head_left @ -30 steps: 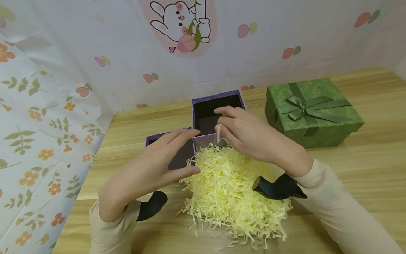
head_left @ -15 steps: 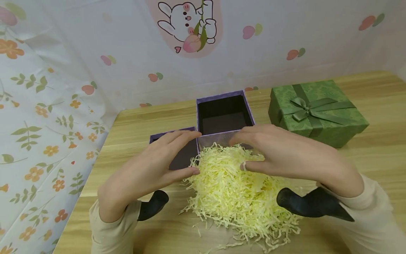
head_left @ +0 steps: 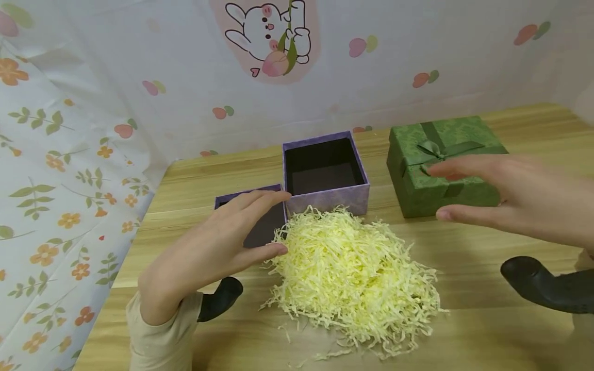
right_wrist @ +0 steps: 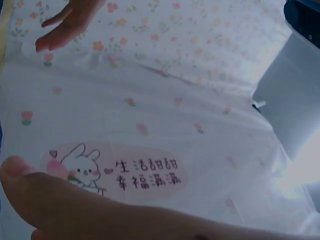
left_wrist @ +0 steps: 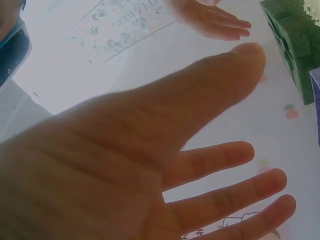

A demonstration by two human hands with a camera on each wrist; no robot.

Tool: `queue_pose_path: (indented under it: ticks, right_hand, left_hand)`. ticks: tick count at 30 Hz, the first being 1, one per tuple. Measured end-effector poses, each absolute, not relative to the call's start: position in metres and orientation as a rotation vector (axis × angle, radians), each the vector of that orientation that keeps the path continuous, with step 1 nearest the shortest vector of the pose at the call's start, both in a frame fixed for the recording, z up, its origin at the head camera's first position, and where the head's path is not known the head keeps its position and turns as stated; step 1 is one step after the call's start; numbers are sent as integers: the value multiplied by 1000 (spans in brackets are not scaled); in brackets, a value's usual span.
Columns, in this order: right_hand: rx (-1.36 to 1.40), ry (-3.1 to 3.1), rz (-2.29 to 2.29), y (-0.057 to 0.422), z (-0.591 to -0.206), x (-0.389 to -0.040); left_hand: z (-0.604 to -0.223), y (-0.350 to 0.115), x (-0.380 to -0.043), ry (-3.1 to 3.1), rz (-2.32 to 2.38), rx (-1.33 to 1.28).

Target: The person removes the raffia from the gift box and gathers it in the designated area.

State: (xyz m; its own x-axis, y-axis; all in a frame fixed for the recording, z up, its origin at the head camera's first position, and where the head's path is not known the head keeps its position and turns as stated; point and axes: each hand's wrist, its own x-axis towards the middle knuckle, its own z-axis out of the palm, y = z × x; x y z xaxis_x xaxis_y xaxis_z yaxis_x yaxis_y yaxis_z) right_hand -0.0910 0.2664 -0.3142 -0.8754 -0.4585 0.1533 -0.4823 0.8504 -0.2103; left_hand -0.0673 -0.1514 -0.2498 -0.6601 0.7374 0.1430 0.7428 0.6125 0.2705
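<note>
A heap of pale yellow shredded paper (head_left: 348, 273) lies on the table in the head view. Behind it stands an open purple box (head_left: 327, 199) with a black inside, and its shallower purple lid (head_left: 266, 226) lies to the left, dark side up. My left hand (head_left: 209, 252) hovers at the left edge of the heap, partly covering the lid, with thumb and fingers spread apart and nothing held. Over at the right, my right hand (head_left: 524, 196) overlaps the front of a green gift box (head_left: 413, 193) with a ribbon bow. Its thumb and fingers are apart and hold nothing.
The wooden table (head_left: 464, 330) runs up to a patterned white cloth (head_left: 185, 72) at the back and left. A few loose paper shreds (head_left: 334, 354) lie in front of the heap. Black curved pieces (head_left: 221, 298) stick out at both wrists.
My right hand has moved right, from over the purple box and paper heap to in front of the green box. The paper strand on its thumb no longer shows. My left hand stays put.
</note>
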Motion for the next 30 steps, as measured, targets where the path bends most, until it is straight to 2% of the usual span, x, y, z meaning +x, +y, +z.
queue_pose_path:
  ticks: [4, 8, 11, 16, 20, 24, 30]
  right_hand:
    - [550, -3008, 480, 275, -295, -81]
    - [329, -3087, 412, 301, -297, -94]
    - [219, -3138, 356, 313, -297, -107]
    - [216, -3217, 319, 310, -289, -122]
    - [230, -3246, 538, 304, -287, -129]
    - [156, -3310, 773, 308, -294, -134]
    - [58, -3405, 833, 320, -304, -136]
  left_hand:
    - [-248, -149, -67, -2828, -464, -1281]
    - [-246, -143, -65, -2864, -471, -1299]
    - [-246, -135, -61, -2814, -516, -1407]
    - [-241, -105, -52, -2700, -591, -1643]
    - [-234, -58, -63, -2795, -657, -1716]
    - [-247, -5, -95, -2991, -801, -1614]
    - [-292, 47, -142, -3119, -1419, -1195]
